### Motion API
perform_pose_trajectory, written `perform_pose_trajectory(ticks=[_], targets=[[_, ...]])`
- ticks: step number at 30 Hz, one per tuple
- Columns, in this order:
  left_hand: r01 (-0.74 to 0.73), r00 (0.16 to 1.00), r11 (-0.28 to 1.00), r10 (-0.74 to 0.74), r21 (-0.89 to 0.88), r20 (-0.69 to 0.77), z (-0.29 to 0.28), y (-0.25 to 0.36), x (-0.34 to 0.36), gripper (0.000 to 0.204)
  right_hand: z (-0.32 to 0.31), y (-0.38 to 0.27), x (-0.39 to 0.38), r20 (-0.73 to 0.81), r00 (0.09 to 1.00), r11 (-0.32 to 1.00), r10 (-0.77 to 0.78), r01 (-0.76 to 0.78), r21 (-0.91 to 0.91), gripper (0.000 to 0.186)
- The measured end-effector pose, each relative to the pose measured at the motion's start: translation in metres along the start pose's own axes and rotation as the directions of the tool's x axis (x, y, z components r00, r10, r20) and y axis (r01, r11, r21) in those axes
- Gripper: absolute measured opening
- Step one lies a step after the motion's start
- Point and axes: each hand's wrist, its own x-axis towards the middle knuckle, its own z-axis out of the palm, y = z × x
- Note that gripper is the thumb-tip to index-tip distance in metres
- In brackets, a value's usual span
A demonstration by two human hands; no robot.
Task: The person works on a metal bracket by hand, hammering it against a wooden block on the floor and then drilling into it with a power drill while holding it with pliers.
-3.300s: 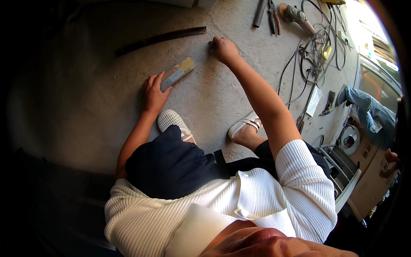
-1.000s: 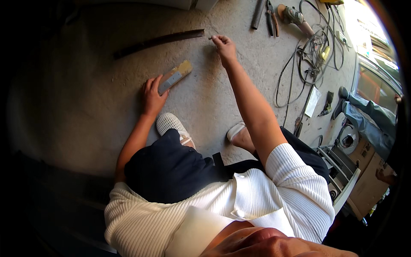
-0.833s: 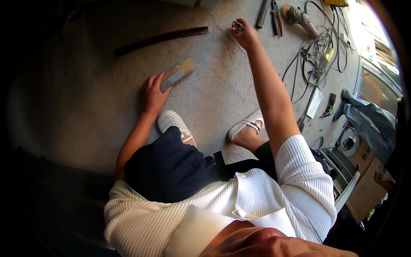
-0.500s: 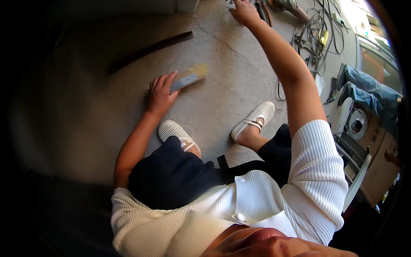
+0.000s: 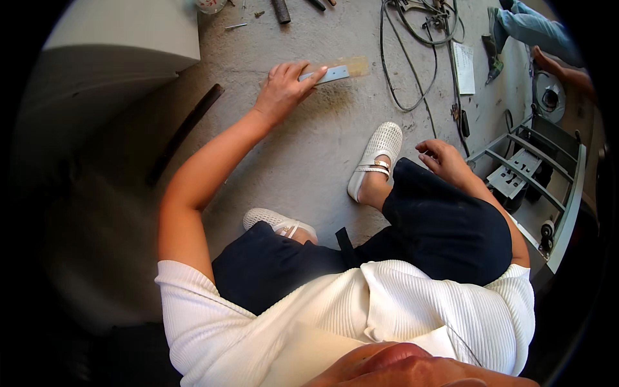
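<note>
My left hand (image 5: 287, 89) grips a flat grey metal strip (image 5: 333, 74) with small holes in it, held low at the floor ahead of me. Its far end lies over a yellowish, see-through patch (image 5: 358, 66) whose material I cannot make out. Beside my right knee, my right hand (image 5: 446, 160) hangs with loosely bent fingers, and no object shows in it. My white woven right shoe (image 5: 379, 145) is just to its left.
A dark curved bar (image 5: 187, 132) lies at the left, near a large pale box-like body (image 5: 122, 29). Black cables (image 5: 422, 84) coil at the far right, beside a white paper sheet (image 5: 463, 68). A metal frame (image 5: 538, 168) stands at right; another person's hand (image 5: 554, 64) shows behind it.
My right hand has come back from the far tools to beside my knee; the small shiny thing it held no longer shows. My left hand has reached farther forward, still gripping the metal strip.
</note>
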Motion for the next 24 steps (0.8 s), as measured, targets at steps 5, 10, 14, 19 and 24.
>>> perform_pose_trajectory(ticks=[5,10,14,19,24], targets=[[-0.008,0.998,0.997,0.013,0.076,-0.06,0.035,-0.004,0.026,0.059,0.054,-0.005,0.023,-0.007,0.996,0.927,0.088,-0.08,0.366,0.024],[0.002,0.985,0.991,-0.025,0.134,0.17,0.047,-0.006,0.034,0.058,0.049,0.014,0.028,-0.037,0.997,0.917,0.068,-0.048,0.395,0.026],[-0.066,0.974,0.99,0.036,0.128,0.223,0.043,-0.008,0.033,0.071,0.077,0.039,0.05,-0.217,0.975,0.888,0.056,0.051,0.458,0.025],[-0.095,0.921,0.991,0.05,0.099,0.388,0.03,-0.002,0.045,0.08,0.103,0.046,0.028,-0.265,0.958,0.85,0.109,0.049,0.525,0.025],[-0.116,0.87,0.979,0.019,0.168,0.493,0.028,0.0,0.045,0.081,0.128,0.051,0.0,-0.367,0.877,0.761,0.309,0.004,0.649,0.025]])
